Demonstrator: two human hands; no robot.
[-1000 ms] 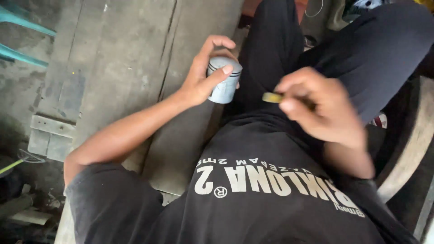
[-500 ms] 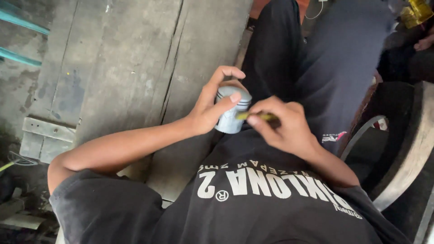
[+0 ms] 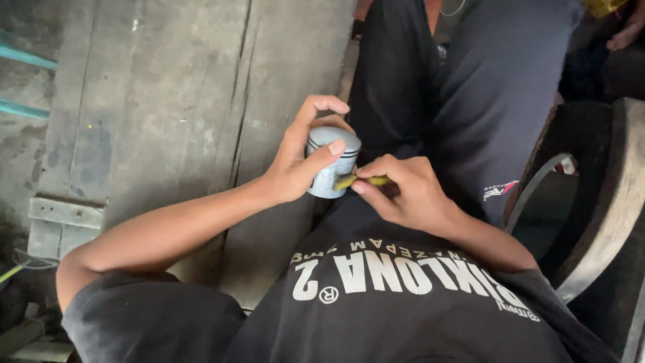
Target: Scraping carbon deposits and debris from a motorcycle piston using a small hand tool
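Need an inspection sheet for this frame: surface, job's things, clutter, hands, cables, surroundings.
Surface: worn grey wooden planks, cracked between boards.
Job's things: silver grooved metal cylinder, like a piston; small yellowish tool with its tip at the cylinder's side.
Clutter: scrap pieces at lower left, too dim to identify.
Hands: left hand wraps the cylinder, thumb on top; right hand pinches the tool.
Cables: thin wire at the left edge.
Surroundings: dark tyre at right; teal bars upper left; another person's hand top right.
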